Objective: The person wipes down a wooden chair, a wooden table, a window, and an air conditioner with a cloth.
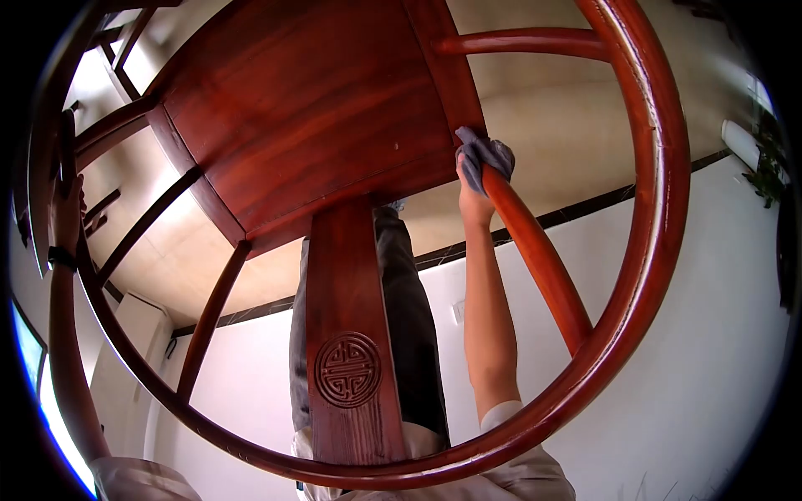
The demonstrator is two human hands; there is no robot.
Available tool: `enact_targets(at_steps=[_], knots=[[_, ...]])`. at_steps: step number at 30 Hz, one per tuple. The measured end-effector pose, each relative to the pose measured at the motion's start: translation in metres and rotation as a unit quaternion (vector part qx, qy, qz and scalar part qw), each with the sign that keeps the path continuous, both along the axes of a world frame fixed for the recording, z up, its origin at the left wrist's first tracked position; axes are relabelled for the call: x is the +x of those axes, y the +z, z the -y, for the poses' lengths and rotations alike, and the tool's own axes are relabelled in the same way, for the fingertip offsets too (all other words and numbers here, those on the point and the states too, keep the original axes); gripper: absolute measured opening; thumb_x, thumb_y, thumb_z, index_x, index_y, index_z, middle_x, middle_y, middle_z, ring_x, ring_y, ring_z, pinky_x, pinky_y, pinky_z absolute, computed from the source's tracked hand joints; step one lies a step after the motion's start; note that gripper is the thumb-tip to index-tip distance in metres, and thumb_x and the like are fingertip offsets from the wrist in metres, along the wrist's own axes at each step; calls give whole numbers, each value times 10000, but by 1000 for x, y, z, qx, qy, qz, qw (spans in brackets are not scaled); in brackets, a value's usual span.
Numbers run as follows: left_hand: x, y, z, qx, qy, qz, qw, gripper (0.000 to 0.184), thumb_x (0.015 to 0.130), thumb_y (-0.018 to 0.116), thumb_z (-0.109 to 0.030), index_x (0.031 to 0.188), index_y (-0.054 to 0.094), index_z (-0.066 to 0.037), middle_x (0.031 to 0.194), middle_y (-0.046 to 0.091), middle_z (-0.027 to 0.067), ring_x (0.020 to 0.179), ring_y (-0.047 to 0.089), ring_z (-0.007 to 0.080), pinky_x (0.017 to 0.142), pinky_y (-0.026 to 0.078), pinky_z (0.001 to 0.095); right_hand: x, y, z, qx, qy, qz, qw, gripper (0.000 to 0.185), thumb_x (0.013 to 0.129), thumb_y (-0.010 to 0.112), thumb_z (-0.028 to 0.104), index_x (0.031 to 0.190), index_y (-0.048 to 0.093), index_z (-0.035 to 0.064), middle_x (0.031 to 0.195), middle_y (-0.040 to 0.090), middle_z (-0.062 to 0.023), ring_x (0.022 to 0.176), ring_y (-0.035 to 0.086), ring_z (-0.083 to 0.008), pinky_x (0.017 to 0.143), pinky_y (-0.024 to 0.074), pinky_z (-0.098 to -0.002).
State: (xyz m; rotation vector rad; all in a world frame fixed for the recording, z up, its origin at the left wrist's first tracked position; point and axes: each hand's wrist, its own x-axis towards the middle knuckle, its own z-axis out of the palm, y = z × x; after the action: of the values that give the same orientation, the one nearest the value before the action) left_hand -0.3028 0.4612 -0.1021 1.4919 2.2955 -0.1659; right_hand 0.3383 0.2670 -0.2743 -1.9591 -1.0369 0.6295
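A red-brown wooden armchair [309, 100] with a curved rail fills most of the head view. Its flat back splat [355, 284] bears a round carved emblem [348, 369]. My right hand [470, 190] is closed on a grey cloth [487, 159], which is wrapped around the upper end of a slanted post [539, 259] close to the seat's edge. Over at the far left, my left hand [67, 213] has its fingers bent around the chair's armrest; a dark band circles that wrist. Part of the left hand is hidden behind the wood.
A beige floor [551, 108] lies under the chair, with a dark baseboard [576, 210] along the white wall [668, 275]. More dark wooden furniture [125, 50] stands at upper left. A white pot [740, 142] with a green plant [764, 179] is at far right.
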Motion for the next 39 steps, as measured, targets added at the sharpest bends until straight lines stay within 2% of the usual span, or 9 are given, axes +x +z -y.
enact_targets(at_steps=[2, 6, 8, 9, 11, 14, 18, 30, 39], knots=[[8, 2, 1, 7, 7, 20, 1000, 267, 893, 588, -328, 923, 533, -69, 586, 451, -39, 452, 439, 36, 402, 353, 203, 6, -3, 3, -61, 13, -100, 993, 530, 772, 736, 89, 1194, 431, -13, 1083, 543, -83, 988, 512, -200, 923, 405, -323], [2, -5, 4, 19, -1, 52, 998, 264, 892, 594, -298, 999, 528, -66, 590, 443, -40, 448, 425, 33, 403, 350, 201, 21, 27, -5, -32, 32, -304, 951, 420, 832, 658, 83, 1206, 468, 70, 1172, 576, -95, 874, 548, -194, 810, 461, -289], [1, -8, 3, 38, -10, 62, 997, 284, 893, 593, -293, 1046, 529, -62, 587, 438, -43, 445, 419, 32, 393, 344, 202, 46, 46, -10, -117, -70, -630, 764, 273, 912, 543, 170, 1166, 518, 73, 1209, 578, -109, 783, 561, -189, 733, 469, -282], [1, -10, 6, 49, -20, 71, 996, 310, 894, 592, -288, 1093, 531, -59, 584, 433, -45, 442, 412, 32, 382, 338, 203, 58, 43, -11, -132, -36, -640, 756, 256, 958, 428, 218, 1127, 540, 62, 1205, 584, -111, 744, 582, -189, 696, 489, -271], [4, -11, 7, 53, -3, 65, 996, 377, 897, 589, -286, 1183, 511, -52, 581, 430, -51, 451, 416, 29, 385, 337, 195, 68, 66, -17, -196, 46, -462, 863, 259, 951, 431, 179, 1135, 538, 30, 1177, 591, -110, 795, 587, -180, 706, 481, -257], [35, 5, 7, 12, 44, 69, 997, 419, 899, 589, -296, 1236, 494, -67, 584, 440, -55, 475, 435, 22, 423, 348, 173, 106, 76, -25, -173, 106, -333, 921, 276, 918, 463, 75, 1164, 543, -20, 1121, 602, -99, 909, 590, -169, 795, 471, -261], [14, -7, 11, 14, 31, 96, 995, 471, 899, 585, -321, 1286, 473, -77, 641, 489, -38, 519, 458, 22, 451, 360, 177, 108, 136, -76, -51, 242, 8, 969, 315, 889, 524, 63, 1185, 525, -44, 1134, 593, -89, 983, 579, -175, 846, 467, -300], [51, 2, 19, 24, 32, 29, 999, 487, 914, 567, -293, 1329, 440, -73, 690, 494, -13, 559, 443, 63, 518, 400, 216, 41, 154, -179, -32, 251, -79, 964, 204, 829, 625, 72, 984, 510, 6, 907, 618, -114, 838, 586, -175, 783, 470, -318], [67, 6, 22, 52, 41, -15, 998, 523, 907, 568, -231, 1381, 383, -113, 807, 564, 27, 625, 480, 95, 580, 429, 247, 20, 38, -190, -10, 363, -310, 879, 191, 804, 653, 17, 894, 488, 54, 977, 600, -118, 924, 582, -211, 803, 483, -356]])
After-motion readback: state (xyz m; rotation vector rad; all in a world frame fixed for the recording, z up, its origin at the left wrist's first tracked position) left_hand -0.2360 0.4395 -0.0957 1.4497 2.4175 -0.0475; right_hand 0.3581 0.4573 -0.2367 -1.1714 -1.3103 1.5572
